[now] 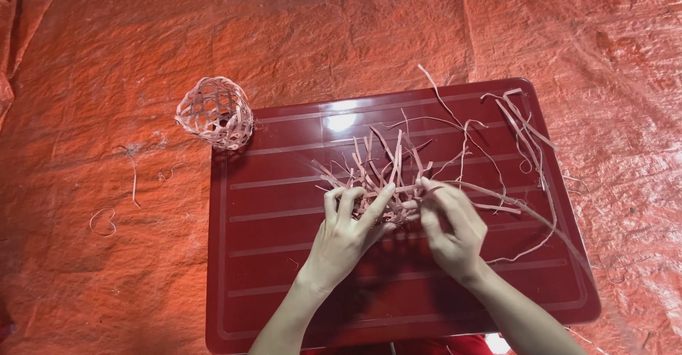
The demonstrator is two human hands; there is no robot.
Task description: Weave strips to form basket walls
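While the half-woven basket [387, 191] sits mid-tray [270, 284] with its loose strips fanning away from the person, the left hand [348, 230] grips its near side and the right hand [455, 227] pinches one strip.

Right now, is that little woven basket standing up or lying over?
Tipped: the woven basket lies on its side on the orange tarp, its rounded lattice end facing the camera.
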